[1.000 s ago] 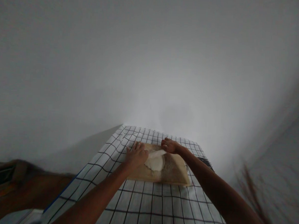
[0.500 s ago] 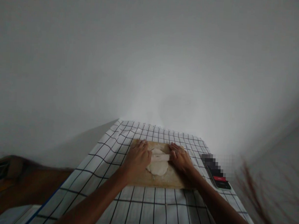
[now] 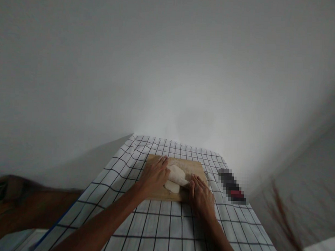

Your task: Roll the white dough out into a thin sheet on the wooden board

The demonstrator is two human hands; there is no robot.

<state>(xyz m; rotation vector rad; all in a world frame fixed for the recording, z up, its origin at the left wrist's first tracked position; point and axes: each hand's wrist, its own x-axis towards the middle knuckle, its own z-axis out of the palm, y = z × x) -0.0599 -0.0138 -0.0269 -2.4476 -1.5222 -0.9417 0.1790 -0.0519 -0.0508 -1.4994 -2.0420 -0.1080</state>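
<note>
A flat round of pale dough (image 3: 177, 172) lies on a wooden board (image 3: 194, 166), with a pale rolling pin (image 3: 182, 181) slanting across it. My left hand (image 3: 154, 175) is closed over the pin's left end, fingers pointing away from me. Over the right end lies my right hand (image 3: 201, 192), lower and nearer to me. Dough shows on both the far and near sides of the pin. Both ends of the pin are hidden under the hands.
A white cloth with black grid lines (image 3: 161, 227) covers the table. To the right lies a phone (image 3: 232, 186), partly blurred out by pixels. Reddish-brown thin branches (image 3: 283, 217) stand beyond the right edge. A plain wall (image 3: 169, 67) rises behind the table.
My right hand has come back towards me while my left stays nearly in place. The rolling pin has turned from about level to slanted, its right end nearer to me. The view has shifted slightly.
</note>
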